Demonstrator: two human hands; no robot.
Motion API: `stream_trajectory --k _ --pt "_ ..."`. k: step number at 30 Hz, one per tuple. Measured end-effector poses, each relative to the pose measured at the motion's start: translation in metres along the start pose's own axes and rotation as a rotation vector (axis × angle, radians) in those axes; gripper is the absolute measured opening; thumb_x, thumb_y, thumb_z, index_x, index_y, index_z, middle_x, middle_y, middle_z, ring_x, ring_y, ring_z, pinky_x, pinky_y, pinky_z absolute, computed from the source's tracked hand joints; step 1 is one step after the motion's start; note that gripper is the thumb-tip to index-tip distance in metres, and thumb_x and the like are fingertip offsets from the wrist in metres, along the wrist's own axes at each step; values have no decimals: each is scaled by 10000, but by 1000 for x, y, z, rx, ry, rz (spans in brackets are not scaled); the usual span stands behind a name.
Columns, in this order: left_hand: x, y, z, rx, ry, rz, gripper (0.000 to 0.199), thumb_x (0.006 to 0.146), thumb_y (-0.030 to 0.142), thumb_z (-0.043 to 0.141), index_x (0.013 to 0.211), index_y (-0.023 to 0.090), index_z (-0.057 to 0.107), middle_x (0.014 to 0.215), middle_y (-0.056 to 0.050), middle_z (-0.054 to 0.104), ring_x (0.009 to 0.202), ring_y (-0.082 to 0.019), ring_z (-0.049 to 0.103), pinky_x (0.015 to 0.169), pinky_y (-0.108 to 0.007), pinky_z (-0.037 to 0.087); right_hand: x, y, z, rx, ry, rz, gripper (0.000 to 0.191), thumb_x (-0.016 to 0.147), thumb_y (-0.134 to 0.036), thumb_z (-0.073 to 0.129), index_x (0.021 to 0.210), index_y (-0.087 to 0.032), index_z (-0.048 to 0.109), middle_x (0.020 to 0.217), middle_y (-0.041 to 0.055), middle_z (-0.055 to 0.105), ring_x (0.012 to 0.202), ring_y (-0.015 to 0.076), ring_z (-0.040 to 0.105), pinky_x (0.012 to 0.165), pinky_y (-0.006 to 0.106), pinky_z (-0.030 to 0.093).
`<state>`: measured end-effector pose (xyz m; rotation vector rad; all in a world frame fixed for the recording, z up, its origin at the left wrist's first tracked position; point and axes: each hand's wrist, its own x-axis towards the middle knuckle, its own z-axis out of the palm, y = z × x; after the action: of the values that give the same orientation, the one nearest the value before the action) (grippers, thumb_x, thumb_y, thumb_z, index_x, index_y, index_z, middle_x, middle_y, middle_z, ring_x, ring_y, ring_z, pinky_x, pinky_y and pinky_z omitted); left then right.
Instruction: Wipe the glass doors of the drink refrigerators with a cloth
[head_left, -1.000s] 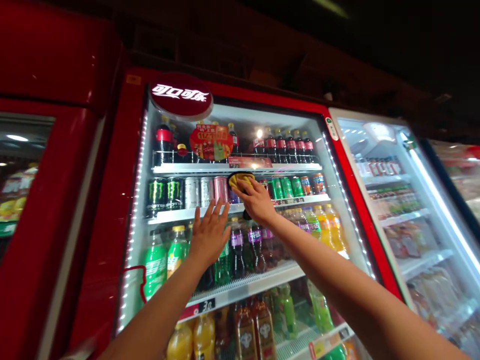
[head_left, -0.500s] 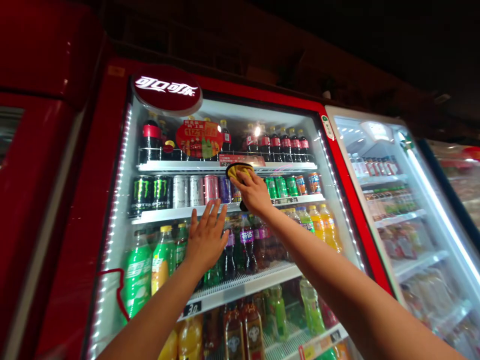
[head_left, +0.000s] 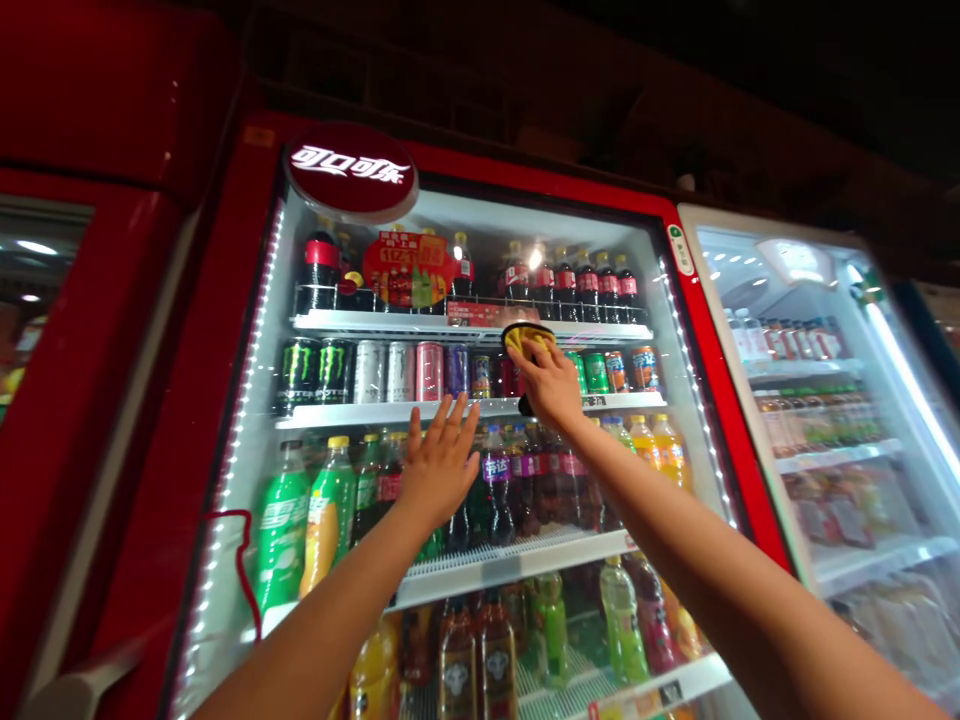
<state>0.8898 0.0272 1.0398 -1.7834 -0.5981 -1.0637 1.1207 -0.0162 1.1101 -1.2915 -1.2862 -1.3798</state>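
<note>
A yellow cloth with a black edge [head_left: 517, 342] is under the fingers of my right hand [head_left: 553, 388], which presses it against the glass door [head_left: 600, 228] of a red drinks fridge. The cloth is in front of the can shelf, and part of it is hidden by the hand. Lower and to the left, my left hand [head_left: 437, 468] is spread out flat at the glass, holding nothing. Behind the door, several cans [head_left: 371, 370] line one shelf, and bottles [head_left: 322, 515] stand on the shelf below.
A round lit sign [head_left: 351, 172] juts from the fridge's upper left. Cola bottles [head_left: 566, 280] fill the top shelf behind a red sticker [head_left: 409, 270]. Another lit fridge [head_left: 814, 450] stands to the right. A red cabinet [head_left: 112, 330] is on the left.
My right hand has slid the cloth to the right across the glass. My left hand stays spread, slightly farther right. The view has shifted a little.
</note>
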Motion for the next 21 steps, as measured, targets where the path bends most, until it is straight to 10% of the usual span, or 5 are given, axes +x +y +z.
stream_trajectory --k 6,12,16,21 --pt "-2 15 5 -12 -26 25 644 988 442 460 1574 233 291 1667 -67 252 1560 -252 160 1266 -539 -66 -28 44 1 -52 75 354 602 906 -171 434 1481 -333 500 1496 88 511 1363 363 398 980 524 410" --pt "19 33 14 -30 0 7 643 996 408 449 1585 239 253 1665 -74 260 1562 -242 149 1257 -570 -79 -33 33 2 -36 14 12 563 946 -191 439 1470 -386 503 1522 18 496 1409 318 359 1022 473 404" --pt "33 48 22 -53 12 57 654 993 386 459 1593 263 229 1664 -55 266 1559 -231 164 1263 -556 -79 -15 79 -3 -45 42 141 570 937 -173 430 1468 -363 515 1487 35 529 1382 312 410 1021 475 423" --pt "29 56 24 -58 30 69 654 990 380 469 1591 261 242 1652 -60 300 1556 -224 181 1267 -530 -94 -59 102 -1 -90 63 306 601 902 -154 456 1484 -295 505 1493 99 514 1374 362 406 1011 526 426"
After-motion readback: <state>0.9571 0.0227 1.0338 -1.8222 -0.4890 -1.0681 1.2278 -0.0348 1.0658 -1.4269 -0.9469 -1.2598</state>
